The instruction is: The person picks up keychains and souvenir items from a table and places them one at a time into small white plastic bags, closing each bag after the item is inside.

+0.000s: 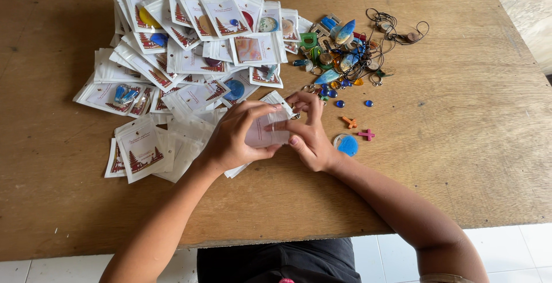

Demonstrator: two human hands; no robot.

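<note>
A small clear pouch (265,132) is gripped above the wooden table (460,145) between left hand (233,136) and right hand (307,131), and its mouth is best held wide while the trinket is eased in.

Two bare forearms in view, no sleeves down to the wrists, no watch, rings or bracelets showing. Left hand (233,136) and right hand (309,133) ungloved, nails short and unpainted. Dark, near-black garment over the lap at bottom centre, with a small pink bit at its lower edge. Light fabric edge shows at the right upper arm.
</note>
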